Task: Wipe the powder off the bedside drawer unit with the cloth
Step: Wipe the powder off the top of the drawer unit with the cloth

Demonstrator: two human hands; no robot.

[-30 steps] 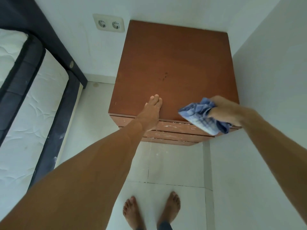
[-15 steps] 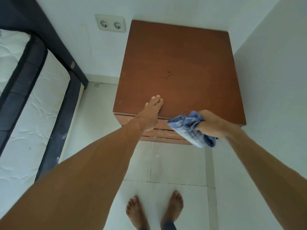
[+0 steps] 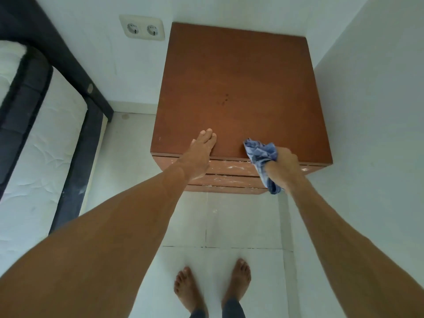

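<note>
The brown bedside drawer unit (image 3: 238,88) stands in the corner between two white walls. Its top looks clean apart from a few dark specks; white powder streaks (image 3: 231,168) show on the drawer fronts below the front edge. My left hand (image 3: 199,152) lies flat on the front edge of the top, fingers together and pointing away. My right hand (image 3: 283,165) grips a bunched blue checked cloth (image 3: 260,152) at the front edge, right of centre. One end of the cloth rests on the top and the other hangs over the drawer fronts.
A bed with a white mattress (image 3: 34,161) and dark frame (image 3: 75,171) runs along the left. A double wall socket (image 3: 142,28) sits left of the unit. A white wall (image 3: 371,134) stands close on the right. My bare feet (image 3: 211,288) stand on pale floor tiles.
My right hand has carried the cloth from in front of the drawers up onto the front edge of the top, after first swinging left. My left hand has stayed put.
</note>
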